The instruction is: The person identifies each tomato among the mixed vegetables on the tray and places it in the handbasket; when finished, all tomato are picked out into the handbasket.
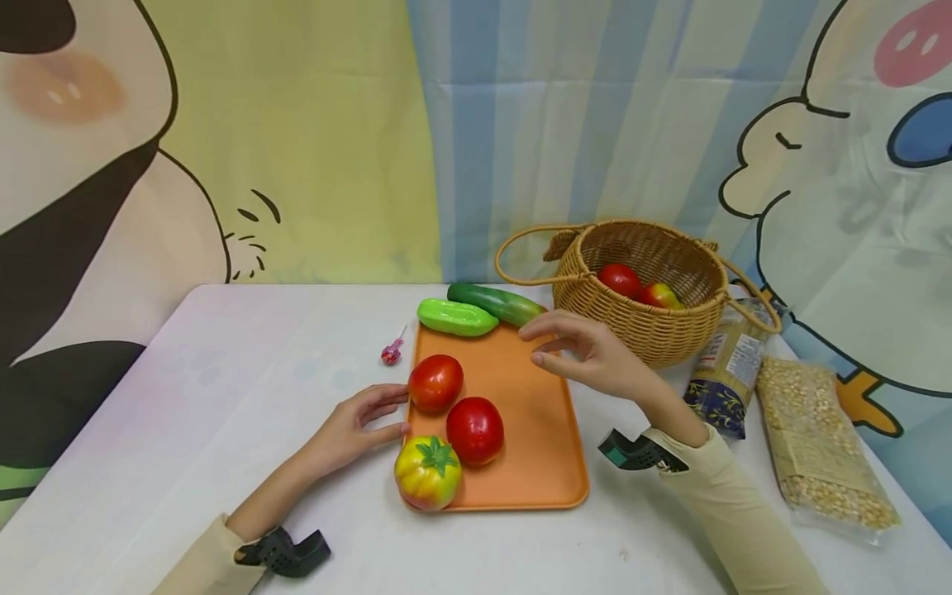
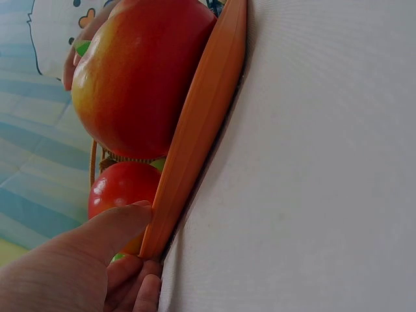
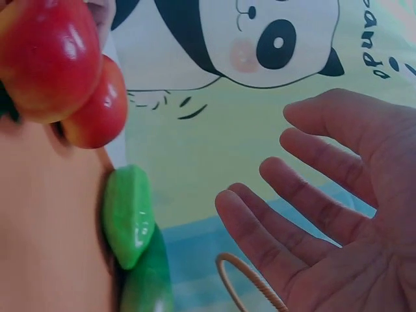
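On the orange tray (image 1: 531, 446) lie two red tomatoes, one at the left edge (image 1: 435, 383) and one nearer the middle (image 1: 476, 431). A yellow-red ribbed tomato (image 1: 427, 473) with a green leafy top sits at the near left corner. Across the far edge lie a light green ridged vegetable (image 1: 457, 317) and a dark green cucumber (image 1: 497, 303). My left hand (image 1: 353, 430) touches the tray's left edge with thumb and fingertips, fingers fairly straight. Over the tray's far right part hovers my right hand (image 1: 587, 351), its fingers spread, loosely bent and holding nothing.
A wicker basket (image 1: 640, 330) with red and red-yellow produce stands behind the tray at right, its handles sticking out. Beside it lie a dark-patterned bag (image 1: 725, 372) and a bag of pale grains (image 1: 821, 446). A wrapped lollipop (image 1: 391, 353) lies left of the tray.
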`<control>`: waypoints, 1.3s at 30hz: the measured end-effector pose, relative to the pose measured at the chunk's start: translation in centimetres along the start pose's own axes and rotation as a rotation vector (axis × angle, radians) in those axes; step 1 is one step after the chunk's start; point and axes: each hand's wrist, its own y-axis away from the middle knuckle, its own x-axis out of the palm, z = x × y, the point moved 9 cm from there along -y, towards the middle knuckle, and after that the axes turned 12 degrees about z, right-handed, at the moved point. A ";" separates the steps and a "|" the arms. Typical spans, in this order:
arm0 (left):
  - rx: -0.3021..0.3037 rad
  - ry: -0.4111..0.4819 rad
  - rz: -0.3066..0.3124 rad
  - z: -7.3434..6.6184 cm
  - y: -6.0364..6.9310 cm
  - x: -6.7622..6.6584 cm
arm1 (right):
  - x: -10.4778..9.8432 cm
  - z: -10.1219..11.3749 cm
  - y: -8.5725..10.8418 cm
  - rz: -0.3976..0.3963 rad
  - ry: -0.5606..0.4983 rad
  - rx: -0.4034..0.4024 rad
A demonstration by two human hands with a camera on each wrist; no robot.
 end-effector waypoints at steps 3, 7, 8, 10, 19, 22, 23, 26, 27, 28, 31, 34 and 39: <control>-0.003 0.002 0.001 0.0 0.0 0.0 | 0.9 -0.5 -0.3 0.040 0.006 0.046; -0.007 -0.003 0.001 0.0 0.0 0.0 | 2.3 -1.0 -0.7 0.099 0.017 0.090; -0.009 -0.003 0.002 0.0 0.0 0.0 | 2.6 -1.1 -0.7 0.112 0.020 0.094; -0.009 -0.002 0.003 0.0 0.0 0.0 | 3.2 -1.2 -0.8 0.139 0.015 0.093; -0.011 -0.002 0.008 0.1 -0.1 0.0 | 6.4 -2.1 -1.2 0.298 -0.102 0.123; -0.003 -0.004 0.006 0.1 0.0 0.0 | 7.5 -2.2 -1.4 0.338 -0.122 0.109; -0.003 -0.004 0.005 0.1 0.0 0.0 | 7.7 -2.2 -1.4 0.346 -0.118 0.096; -0.009 -0.004 0.004 0.1 0.0 0.0 | 8.3 -2.2 -1.5 0.359 -0.098 0.054; -0.011 -0.003 0.003 0.1 0.0 0.0 | 8.5 -2.2 -1.5 0.364 -0.089 0.045; -0.014 -0.003 0.004 0.1 0.0 0.0 | 8.7 -2.3 -1.5 0.369 -0.085 0.043; -0.021 -0.003 0.006 0.1 0.0 0.0 | 9.3 -2.4 -1.4 0.394 -0.068 0.051; -0.028 -0.006 0.007 0.1 0.0 0.0 | 9.8 -2.8 -1.3 0.425 -0.059 0.094; -0.024 -0.009 0.007 0.0 0.0 0.0 | 10.4 -3.3 -1.2 0.454 -0.053 0.148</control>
